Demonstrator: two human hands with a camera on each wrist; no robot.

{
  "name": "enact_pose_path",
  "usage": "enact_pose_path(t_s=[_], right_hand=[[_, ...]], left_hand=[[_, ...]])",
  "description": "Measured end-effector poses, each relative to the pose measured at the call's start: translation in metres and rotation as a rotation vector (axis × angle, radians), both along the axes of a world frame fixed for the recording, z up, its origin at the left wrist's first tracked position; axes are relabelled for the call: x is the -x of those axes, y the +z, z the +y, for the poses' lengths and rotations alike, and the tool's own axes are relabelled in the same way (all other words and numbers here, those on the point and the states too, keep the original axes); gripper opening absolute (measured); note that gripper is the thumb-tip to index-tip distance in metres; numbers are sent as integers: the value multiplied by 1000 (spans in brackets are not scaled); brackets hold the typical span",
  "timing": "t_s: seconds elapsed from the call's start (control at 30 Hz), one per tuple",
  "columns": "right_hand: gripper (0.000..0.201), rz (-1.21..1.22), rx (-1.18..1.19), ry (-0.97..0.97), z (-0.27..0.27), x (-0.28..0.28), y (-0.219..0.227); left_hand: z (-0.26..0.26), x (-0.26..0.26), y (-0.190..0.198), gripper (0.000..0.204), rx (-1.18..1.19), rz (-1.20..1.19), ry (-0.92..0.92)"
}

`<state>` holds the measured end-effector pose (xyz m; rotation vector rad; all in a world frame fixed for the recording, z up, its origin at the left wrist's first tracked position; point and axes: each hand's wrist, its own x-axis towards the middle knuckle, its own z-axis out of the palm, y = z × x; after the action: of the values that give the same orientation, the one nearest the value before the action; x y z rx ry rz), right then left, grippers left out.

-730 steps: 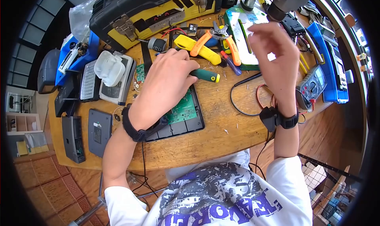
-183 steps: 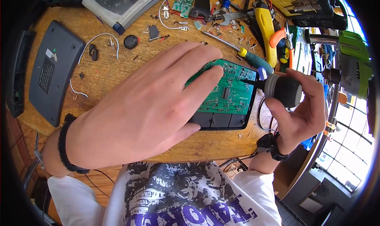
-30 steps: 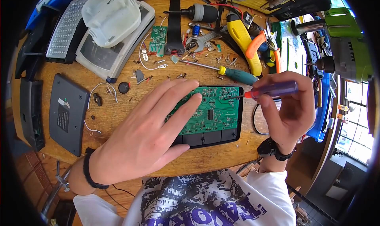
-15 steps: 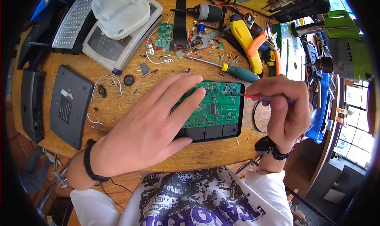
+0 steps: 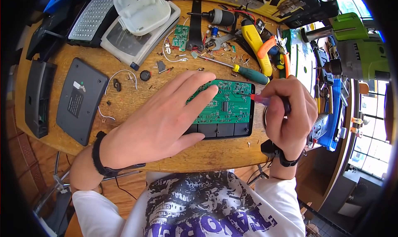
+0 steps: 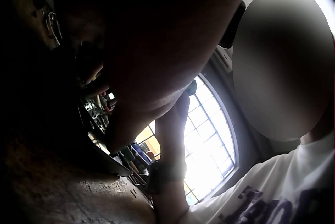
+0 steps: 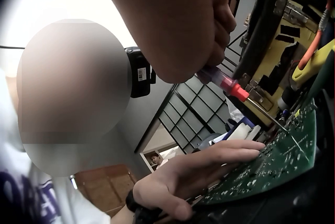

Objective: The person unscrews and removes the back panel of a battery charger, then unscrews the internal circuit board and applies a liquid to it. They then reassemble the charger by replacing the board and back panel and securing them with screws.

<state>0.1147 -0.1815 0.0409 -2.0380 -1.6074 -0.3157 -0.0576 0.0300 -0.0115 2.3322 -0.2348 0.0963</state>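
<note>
My left hand point(image 5: 166, 116) lies spread over the left part of a green circuit board point(image 5: 234, 108), fingers straight, fingertips on its upper middle. The board sits in a black plastic casing point(image 5: 226, 130), whose lower strip shows. With fingers curled round its handle, my right hand point(image 5: 292, 116) grips a purple and red screwdriver point(image 5: 259, 98). In the right wrist view the screwdriver's thin shaft point(image 7: 267, 114) slants down to the board's surface. My right palm hides most of the handle. The left wrist view is mostly dark.
Behind the board lie a green-handled screwdriver point(image 5: 248, 74), a yellow-handled tool point(image 5: 257, 46) and a black-grey stubby driver point(image 5: 219, 17). Left are a dark plastic cover point(image 5: 81, 100) and a grey box with a clear case point(image 5: 143, 10). A green drill point(image 5: 356, 56) stands right.
About six seconds ago my right hand held the black-grey driver; now it holds the purple and red screwdriver. Over the last second its fingers have closed further round the handle. My left hand stays on the board.
</note>
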Motion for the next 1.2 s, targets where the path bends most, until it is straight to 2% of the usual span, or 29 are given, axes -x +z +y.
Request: enact_pose_path(t_s=[0.1,0.17,0.2,0.23,0.3,0.43,0.53,0.6,0.73,0.8,0.93,1.03,1.13,1.2], right_hand=[[14,16,-16,-62,-1,2,-1],[17,228,-114,-142,1,3,-2],[24,194,-109,-106,0,-2,-3],[24,195,-110,-106,-4,-5,-2],[23,54,11,23,-9,-10,-2],[17,30,-18,-30,-14,-6,-12],[13,161,-138,-83,-12,-3,-23],[19,366,-320,67,-9,-7,-29],[27,292,-263,46,-11,-11,-33],[32,145,-389,91,-8,-17,-35],[29,150,-305,120,-8,-16,-24],[25,289,-294,67,-6,-8,-22],[36,386,-218,69,-13,-1,-29],[39,664,-323,109,-9,8,-38]], left_hand=[[0,1,-2,91,-8,-11,4],[-1,1,-2,91,-15,-17,8],[0,1,-2,91,-15,-11,5],[0,1,-1,90,-16,-5,1],[0,0,0,91,-8,-1,-3],[0,0,-1,92,-7,4,-2],[0,-1,-1,92,-11,-1,-3],[0,-1,0,92,-11,0,-4],[0,-1,-1,93,-2,-1,-2],[0,-1,0,93,-2,3,-2],[0,-1,-1,94,-1,4,0],[-1,-2,0,94,-1,3,1],[0,-1,0,94,-8,6,1],[0,-1,-1,94,-3,5,1]])
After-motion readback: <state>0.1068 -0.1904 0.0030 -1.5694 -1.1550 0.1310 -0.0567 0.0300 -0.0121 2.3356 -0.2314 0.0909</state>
